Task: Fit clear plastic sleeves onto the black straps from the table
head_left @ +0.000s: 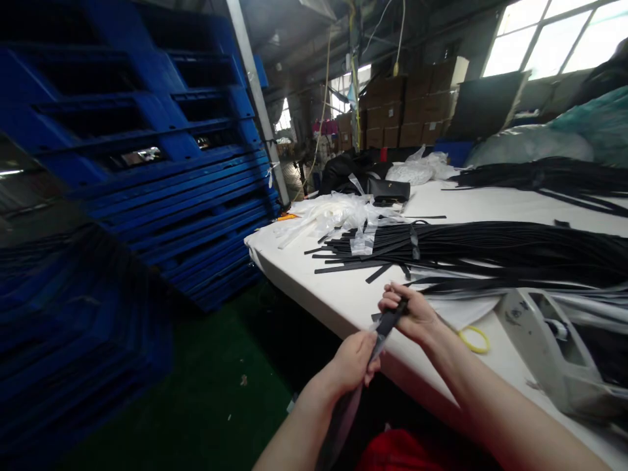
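Observation:
Both my hands are closed on a dark strap, just off the near edge of the white-covered table. My left hand wraps round its lower part, where a clear plastic sleeve seems to cover it and hangs down toward my lap. Higher up, my right hand grips the strap's upper end over the table edge. Beyond my hands lies a bundle of long black straps, tied with a clear band. Loose clear plastic bags are heaped at the table's far left corner.
A beige tape dispenser stands at the right, with a yellow ring beside it. More black straps and a black pouch lie farther back. Stacked blue pallets rise left of the table above the green floor.

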The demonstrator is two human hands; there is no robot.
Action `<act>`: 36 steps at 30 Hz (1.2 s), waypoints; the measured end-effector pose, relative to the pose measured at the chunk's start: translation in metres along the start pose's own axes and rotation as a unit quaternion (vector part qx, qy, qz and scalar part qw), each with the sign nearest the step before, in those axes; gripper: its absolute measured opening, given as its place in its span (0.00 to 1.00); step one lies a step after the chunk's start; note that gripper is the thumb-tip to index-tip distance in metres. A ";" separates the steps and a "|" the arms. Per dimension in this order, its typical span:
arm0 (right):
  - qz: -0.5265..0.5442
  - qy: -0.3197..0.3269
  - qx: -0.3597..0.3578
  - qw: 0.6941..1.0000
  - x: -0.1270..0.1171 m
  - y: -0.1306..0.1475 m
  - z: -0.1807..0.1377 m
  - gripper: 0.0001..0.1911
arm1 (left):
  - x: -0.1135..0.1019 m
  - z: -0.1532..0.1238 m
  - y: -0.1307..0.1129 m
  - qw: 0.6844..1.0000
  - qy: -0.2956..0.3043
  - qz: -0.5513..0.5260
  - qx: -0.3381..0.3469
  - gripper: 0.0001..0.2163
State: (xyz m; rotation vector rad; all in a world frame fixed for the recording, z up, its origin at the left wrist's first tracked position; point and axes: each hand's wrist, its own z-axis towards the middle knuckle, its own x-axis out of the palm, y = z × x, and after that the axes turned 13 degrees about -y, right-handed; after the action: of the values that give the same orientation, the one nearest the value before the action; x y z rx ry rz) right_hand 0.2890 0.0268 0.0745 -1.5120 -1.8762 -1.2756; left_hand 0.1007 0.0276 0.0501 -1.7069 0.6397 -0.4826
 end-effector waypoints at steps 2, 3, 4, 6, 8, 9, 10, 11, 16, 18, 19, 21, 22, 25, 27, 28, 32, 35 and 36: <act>0.056 -0.033 -0.034 0.997 -0.010 0.029 0.009 0.11 | -0.012 -0.009 0.006 0.998 0.015 0.059 -0.023 0.30; 0.073 -0.041 -0.050 0.995 -0.014 0.043 0.013 0.12 | -0.017 -0.014 0.009 0.996 0.023 0.077 -0.037 0.30; 0.083 -0.044 -0.059 0.994 -0.017 0.053 0.016 0.13 | -0.021 -0.019 0.011 0.995 0.031 0.085 -0.050 0.31; 0.084 -0.036 -0.058 0.994 -0.019 0.062 0.020 0.13 | -0.024 -0.025 0.012 0.994 0.040 0.072 -0.070 0.32; 0.059 -0.020 -0.048 0.997 -0.016 0.052 0.020 0.14 | -0.021 -0.025 0.009 0.996 0.032 0.052 -0.072 0.32; 0.040 -0.012 -0.048 0.998 -0.013 0.042 0.019 0.14 | -0.017 -0.023 0.007 0.996 0.026 0.047 -0.067 0.32; 0.017 -0.007 -0.051 0.999 -0.009 0.028 0.017 0.14 | -0.013 -0.020 0.005 0.997 0.020 0.044 -0.059 0.32; -0.007 -0.004 -0.058 0.998 -0.006 0.013 0.013 0.15 | -0.009 -0.015 0.003 0.998 0.017 0.043 -0.050 0.31; -0.107 0.038 -0.043 0.993 0.008 -0.046 -0.006 0.15 | 0.002 0.002 0.002 0.998 -0.036 0.050 0.003 0.29; -0.094 0.042 -0.026 0.994 0.011 -0.040 -0.007 0.12 | -0.003 -0.001 0.005 0.997 -0.053 0.050 0.017 0.29; -0.069 0.030 -0.026 0.997 0.012 -0.031 -0.006 0.09 | -0.007 -0.005 0.006 0.997 -0.050 0.051 0.017 0.29; -0.004 -0.010 -0.037 0.999 0.013 -0.007 0.000 0.05 | -0.015 -0.015 0.009 0.998 -0.035 0.060 0.002 0.29; 0.023 -0.029 -0.045 0.998 0.013 0.005 0.004 0.05 | -0.019 -0.020 0.010 0.998 -0.029 0.063 -0.008 0.29; 0.052 -0.035 -0.055 0.997 0.016 0.024 0.013 0.07 | -0.023 -0.031 0.010 0.998 -0.030 0.056 -0.014 0.29; 0.034 -0.011 -0.063 0.997 0.020 0.021 0.012 0.10 | -0.022 -0.033 0.007 0.998 -0.039 0.046 0.000 0.29; 0.017 0.002 -0.068 0.998 0.024 0.016 0.009 0.11 | -0.021 -0.032 0.005 0.998 -0.044 0.042 0.007 0.28; -0.074 0.057 -0.081 0.992 0.037 -0.013 -0.012 0.17 | -0.016 -0.027 -0.007 0.996 -0.061 0.050 0.051 0.28; -0.118 0.085 -0.079 0.986 0.046 -0.031 -0.026 0.20 | -0.010 -0.023 -0.013 0.992 -0.084 0.052 0.080 0.29; -0.124 0.087 -0.078 0.985 0.048 -0.034 -0.030 0.20 | -0.009 -0.022 -0.014 0.991 -0.097 0.046 0.086 0.29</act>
State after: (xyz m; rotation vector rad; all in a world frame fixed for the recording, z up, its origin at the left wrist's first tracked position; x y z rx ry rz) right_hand 0.2355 0.0283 0.1131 -1.2187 -1.9313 -1.6453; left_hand 0.0830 0.0193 0.0691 -1.5315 0.5185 -0.2939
